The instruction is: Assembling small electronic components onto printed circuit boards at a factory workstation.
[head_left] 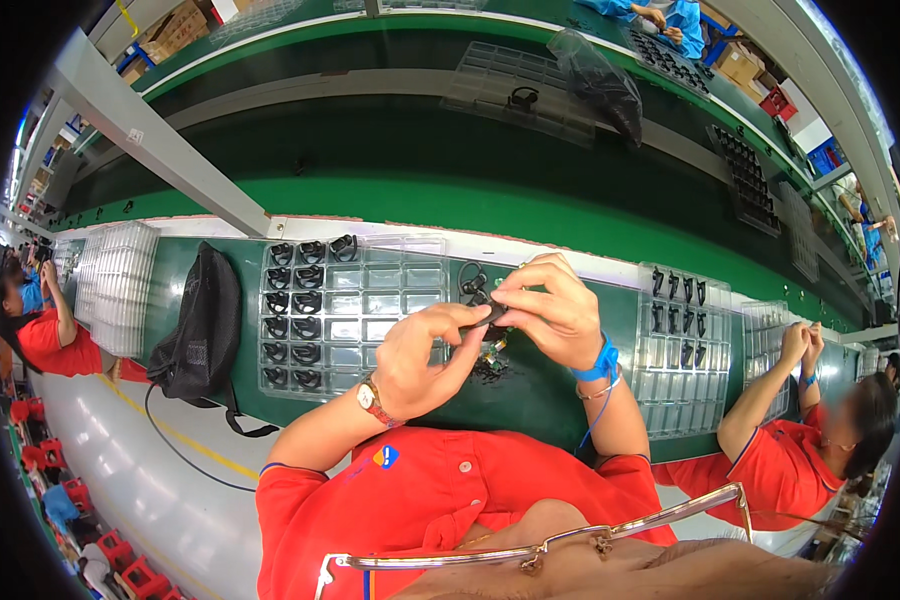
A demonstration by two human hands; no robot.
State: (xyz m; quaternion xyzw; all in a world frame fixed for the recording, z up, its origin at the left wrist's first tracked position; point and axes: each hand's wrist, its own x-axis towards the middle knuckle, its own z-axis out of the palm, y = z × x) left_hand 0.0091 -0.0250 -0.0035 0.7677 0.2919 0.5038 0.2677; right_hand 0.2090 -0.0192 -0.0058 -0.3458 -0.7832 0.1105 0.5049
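Head view: the left hand (425,355) and right hand (550,305) are meeting above the green bench (530,395), fingers of both pinching closed around a small black earpiece (480,298) held between them, its ear hook curling up just beside the right thumb. A clear compartment tray (390,290) is sitting just left of the hands, black parts filling its left columns. A black bag (205,325) is lying beside that tray.
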